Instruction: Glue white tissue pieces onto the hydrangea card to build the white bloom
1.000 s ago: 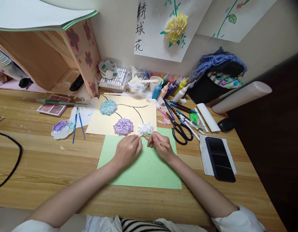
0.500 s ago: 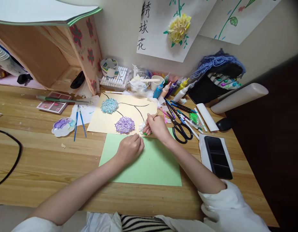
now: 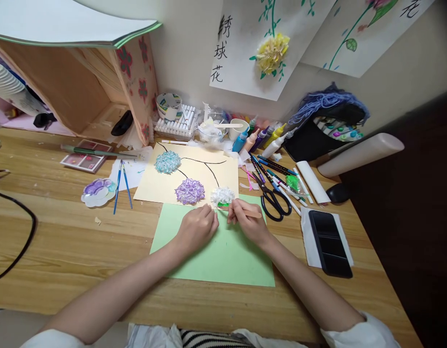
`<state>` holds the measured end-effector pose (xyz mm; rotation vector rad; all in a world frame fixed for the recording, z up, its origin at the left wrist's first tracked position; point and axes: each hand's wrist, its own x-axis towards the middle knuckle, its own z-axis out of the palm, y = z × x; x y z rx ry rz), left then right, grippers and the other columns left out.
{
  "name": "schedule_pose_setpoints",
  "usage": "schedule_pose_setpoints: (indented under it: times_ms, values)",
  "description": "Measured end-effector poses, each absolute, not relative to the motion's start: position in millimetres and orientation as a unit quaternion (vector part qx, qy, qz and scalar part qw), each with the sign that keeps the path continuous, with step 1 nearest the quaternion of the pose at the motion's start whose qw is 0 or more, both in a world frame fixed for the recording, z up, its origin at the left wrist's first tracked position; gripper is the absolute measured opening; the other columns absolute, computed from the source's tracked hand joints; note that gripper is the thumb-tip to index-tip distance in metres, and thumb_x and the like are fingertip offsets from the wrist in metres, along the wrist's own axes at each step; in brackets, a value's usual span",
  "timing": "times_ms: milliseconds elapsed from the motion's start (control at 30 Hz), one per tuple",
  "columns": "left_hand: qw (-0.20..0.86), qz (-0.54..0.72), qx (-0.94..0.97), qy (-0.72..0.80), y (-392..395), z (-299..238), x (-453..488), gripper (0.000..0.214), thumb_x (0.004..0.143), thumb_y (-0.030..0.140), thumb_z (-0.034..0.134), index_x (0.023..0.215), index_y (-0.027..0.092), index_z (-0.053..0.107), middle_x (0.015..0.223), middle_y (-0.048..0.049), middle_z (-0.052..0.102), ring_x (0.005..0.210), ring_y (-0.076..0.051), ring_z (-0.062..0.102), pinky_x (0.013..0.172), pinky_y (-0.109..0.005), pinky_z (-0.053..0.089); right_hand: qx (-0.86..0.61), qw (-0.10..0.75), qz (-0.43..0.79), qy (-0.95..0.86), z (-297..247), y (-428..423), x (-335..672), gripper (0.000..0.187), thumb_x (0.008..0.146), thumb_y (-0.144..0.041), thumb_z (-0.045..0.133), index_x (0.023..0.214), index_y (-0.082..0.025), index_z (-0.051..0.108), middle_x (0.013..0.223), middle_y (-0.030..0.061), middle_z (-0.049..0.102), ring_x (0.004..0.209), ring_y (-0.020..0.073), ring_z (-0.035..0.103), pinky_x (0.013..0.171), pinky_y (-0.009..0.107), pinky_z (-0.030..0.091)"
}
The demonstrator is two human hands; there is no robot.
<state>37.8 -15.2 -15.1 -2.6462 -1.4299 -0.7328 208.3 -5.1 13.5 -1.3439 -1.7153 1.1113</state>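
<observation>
My right hand (image 3: 247, 220) is closed on a flat wooden craft stick (image 3: 252, 214), just below the white textured flower (image 3: 222, 195) on the cream paper (image 3: 154, 186). A patch of green (image 3: 223, 204) shows at that flower's lower edge, by the stick's tip. My left hand (image 3: 197, 223) rests curled on the green paper (image 3: 216, 261), its knuckles near the cream sheet's lower edge; nothing shows in it. Left of the white flower, a purple flower (image 3: 190, 191) and a blue flower (image 3: 167, 162) sit among thin black drawn lines.
Black-handled scissors (image 3: 276, 203) and several pens lie to the right, near a black phone-like slab (image 3: 330, 244). Paint bottles (image 3: 241, 140) stand behind the paper. On the left are two blue brushes (image 3: 117, 188), a flower-shaped palette (image 3: 98, 192) and a black cable (image 3: 31, 227).
My right hand has drawn back toward me and right, off the white flower, so more of it shows. The stick now points back over the hand. My left hand stays put.
</observation>
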Motion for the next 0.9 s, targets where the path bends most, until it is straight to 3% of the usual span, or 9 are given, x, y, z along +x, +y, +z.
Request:
schedule_pose_setpoints:
  times_ms: [900]
  values:
    - [0.009, -0.225, -0.859, -0.46, -16.3, -13.8, 38.2, 0.028, 0.088, 0.017, 0.039, 0.068, 0.015, 0.058, 0.067, -0.0045, 0.059, 0.06, -0.014, 0.055, 0.055, -0.029, 0.037, -0.542, 0.357, 0.404, -0.645, 15.9, 25.2, 190.2, 0.048, 0.09, -0.052, 0.034, 0.06, -0.019, 0.051, 0.049, -0.0014, 0.057, 0.041, 0.0103, 0.053, 0.044, 0.021, 0.041]
